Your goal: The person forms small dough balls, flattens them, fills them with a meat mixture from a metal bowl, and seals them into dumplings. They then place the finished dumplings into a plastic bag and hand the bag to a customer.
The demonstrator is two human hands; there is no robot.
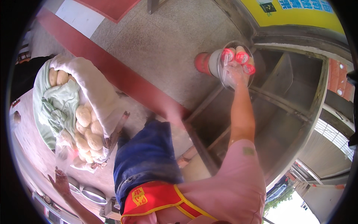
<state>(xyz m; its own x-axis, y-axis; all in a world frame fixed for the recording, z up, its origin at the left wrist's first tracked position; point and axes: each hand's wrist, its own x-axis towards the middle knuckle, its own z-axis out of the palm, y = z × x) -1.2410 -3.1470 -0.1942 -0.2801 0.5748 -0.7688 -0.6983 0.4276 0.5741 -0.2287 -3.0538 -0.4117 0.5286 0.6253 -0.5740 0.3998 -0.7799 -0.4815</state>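
My right hand (235, 74) reaches into a clear round plastic container (223, 79) holding several cups with red lids (242, 57). Its fingers touch or nearly touch the cups; whether they grip one cannot be told. My left hand (60, 182) is at the lower left, thumb apart from the fingers, at the lower end of a clear plastic bag (65, 151); a hold on the bag cannot be made out. Beyond it, pale steamed buns (93, 140) lie in a container lined with white cloth (92, 72), partly covered by a green cloth (60, 98).
A red and white cylindrical container (205, 63) stands beside the clear one. A framed cabinet (279, 98) with dark compartments extends along the right. Metal basins (94, 195) lie at the lower left. A red strip (123, 81) crosses the floor. Someone's dark clothing (26, 74) shows at far left.
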